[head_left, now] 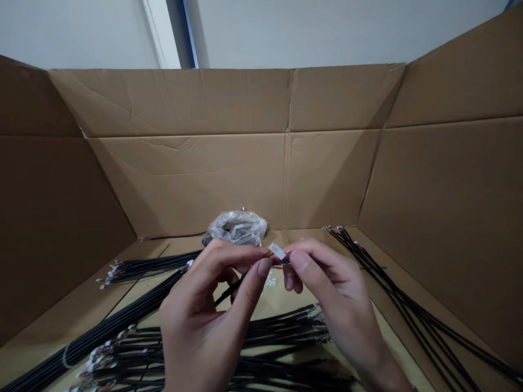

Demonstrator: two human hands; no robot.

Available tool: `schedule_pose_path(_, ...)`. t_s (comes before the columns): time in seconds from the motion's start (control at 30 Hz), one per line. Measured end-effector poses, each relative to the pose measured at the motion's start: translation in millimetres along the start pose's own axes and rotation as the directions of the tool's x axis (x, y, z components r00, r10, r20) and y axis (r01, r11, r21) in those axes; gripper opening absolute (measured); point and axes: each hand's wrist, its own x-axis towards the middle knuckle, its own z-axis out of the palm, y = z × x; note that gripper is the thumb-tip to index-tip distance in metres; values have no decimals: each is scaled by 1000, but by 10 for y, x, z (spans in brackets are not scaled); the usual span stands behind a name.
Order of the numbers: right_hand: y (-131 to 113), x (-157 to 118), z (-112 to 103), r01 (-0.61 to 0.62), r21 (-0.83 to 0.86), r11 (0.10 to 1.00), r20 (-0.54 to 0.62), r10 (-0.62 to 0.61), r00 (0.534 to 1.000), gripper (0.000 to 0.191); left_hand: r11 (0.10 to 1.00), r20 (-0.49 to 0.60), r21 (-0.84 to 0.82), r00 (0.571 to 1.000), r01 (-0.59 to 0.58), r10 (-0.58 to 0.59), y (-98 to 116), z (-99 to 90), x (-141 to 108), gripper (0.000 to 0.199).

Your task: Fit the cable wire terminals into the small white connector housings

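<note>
Both hands meet near the middle of the view, around the end of a black cable [229,292]. My left hand [212,305] pinches this cable end between thumb and forefinger, close to a small white connector [277,251] with thin coloured wires. At the connector's right side, my right hand [327,294] is closed, thumb against forefinger, on the fine coloured wires. The fingers hide part of the wires. Below the hands lie several black cables [278,326] with coloured wire ends and white connectors [100,354] at their left.
Cardboard walls [188,179] stand at the back and both sides. A clear plastic bag [237,226] sits at the back. A tied bundle of black cables [98,332] runs along the left, a shorter bundle [151,265] behind it. Long black cables [400,299] lie at right.
</note>
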Motion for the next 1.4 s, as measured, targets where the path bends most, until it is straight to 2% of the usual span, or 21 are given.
schedule_pose_path(0.53, 54, -15, 2, -12, 54, 998, 32, 10, 999, 25, 999, -31, -15, 999, 30, -31, 5, 4, -28, 18)
schedule_pose_path(0.77, 48, -22, -13, -54, 71, 996, 53, 50, 997, 11, 1000, -63, -19, 998, 24, -25, 35, 23, -22, 20)
schedule_pose_path(1.23, 58, -39, -18, -42, 85, 996, 68, 36, 997, 14, 1000, -75, -5, 997, 15, -15, 22, 33, -29, 19)
schedule_pose_path(1.4, 71, -35, -26, -35, 86, 996, 21, 33, 999, 13, 1000, -68, -7, 998, -7, 6, -9, 26, -45, 19)
